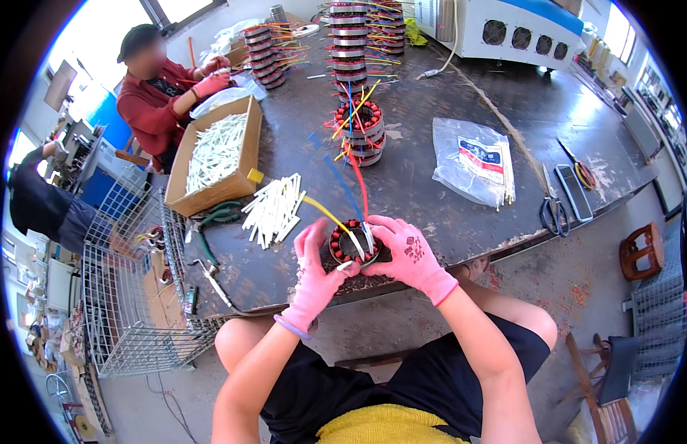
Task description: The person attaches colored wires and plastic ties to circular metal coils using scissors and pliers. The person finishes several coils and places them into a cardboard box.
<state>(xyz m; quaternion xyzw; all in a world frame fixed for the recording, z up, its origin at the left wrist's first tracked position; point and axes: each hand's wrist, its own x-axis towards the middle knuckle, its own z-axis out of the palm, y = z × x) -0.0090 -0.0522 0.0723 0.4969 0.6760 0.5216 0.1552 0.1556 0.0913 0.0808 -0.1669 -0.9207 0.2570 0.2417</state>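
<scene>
A round motor stator (pixel 353 244) with red windings and yellow, blue, red and white lead wires lies at the near edge of the dark worktable (pixel 447 148). My left hand (pixel 317 270), in a pink glove, grips its left side and pinches a white sleeve piece at its front. My right hand (pixel 410 251), also in a pink glove, holds its right side. A loose pile of white sleeve tubes (pixel 273 209) lies just left of my hands.
A cardboard box of white tubes (pixel 214 155), stacked stators (pixel 360 129), taller stator stacks (pixel 351 41), a plastic bag (pixel 473 159) and scissors (pixel 554 211) sit on the table. A wire basket (pixel 133 296) stands left. Another person (pixel 155 92) works at the far left corner.
</scene>
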